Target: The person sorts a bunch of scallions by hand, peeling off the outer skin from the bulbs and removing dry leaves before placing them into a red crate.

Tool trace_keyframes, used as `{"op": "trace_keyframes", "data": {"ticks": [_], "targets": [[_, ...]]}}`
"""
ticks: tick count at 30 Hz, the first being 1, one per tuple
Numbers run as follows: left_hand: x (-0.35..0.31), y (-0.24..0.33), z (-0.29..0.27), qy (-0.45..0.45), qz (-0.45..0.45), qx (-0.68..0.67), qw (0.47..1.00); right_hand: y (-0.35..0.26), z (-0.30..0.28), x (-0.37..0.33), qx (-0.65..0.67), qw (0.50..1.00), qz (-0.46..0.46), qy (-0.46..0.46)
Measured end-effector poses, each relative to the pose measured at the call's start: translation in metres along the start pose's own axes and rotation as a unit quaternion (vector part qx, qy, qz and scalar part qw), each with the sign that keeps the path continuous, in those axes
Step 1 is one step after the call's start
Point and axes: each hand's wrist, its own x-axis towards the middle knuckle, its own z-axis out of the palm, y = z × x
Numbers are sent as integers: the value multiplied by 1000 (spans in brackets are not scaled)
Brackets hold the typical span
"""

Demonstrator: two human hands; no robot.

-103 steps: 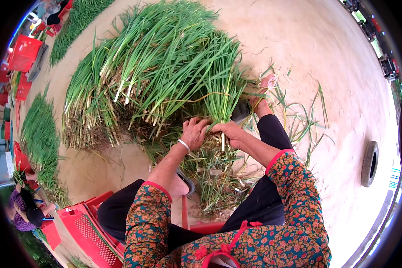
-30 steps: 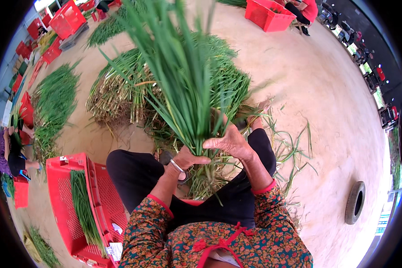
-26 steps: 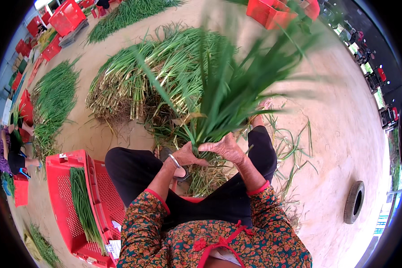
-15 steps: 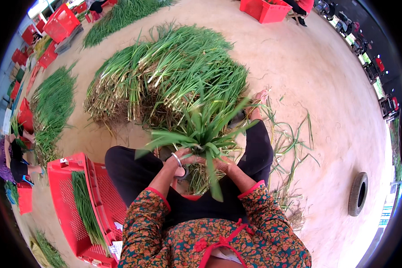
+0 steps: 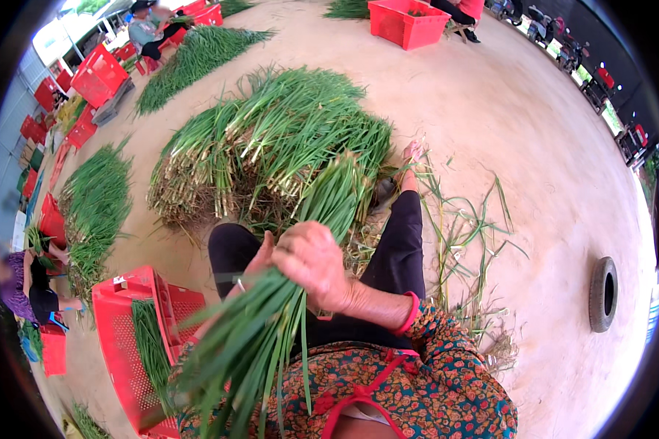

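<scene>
One view: left fisheye of two worn side by side on the person's head. Faces steeply down, slightly forward. Wearer's teal-and-red floral blouse with red trim (image 5: 447, 373) at 6 o'clock, close. Nearest the lens: bare right hand (image 5: 311, 263) just below centre, bunch of long green leafy stalks (image 5: 249, 344) toward 7. Far reach: red plastic open-topped crate (image 5: 408, 31) near 1 o'clock. Field very wide; lines bow toward dark rim at 3 and 9.

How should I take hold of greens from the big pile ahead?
Probably by the pale stalks, reaching from your side, slightly left: they lie close together along the near-left edge of the pile, while the leafy tops spread away from you.
</scene>
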Motion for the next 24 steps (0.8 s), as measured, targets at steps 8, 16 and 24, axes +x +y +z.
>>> {"op": "trace_keyframes", "data": {"ticks": [8, 16, 24], "targets": [[-26, 4, 18, -11, -47, 230, 972, -60, 37, -72, 103, 963, -160, -191], [-90, 16, 36, 116, 71, 516, 846, -52, -27, -11, 179, 964, 16, -194], [-114, 13, 45, 169, 129, 651, 728, -17, -35, 64, -50, 994, -22, -99]]}}
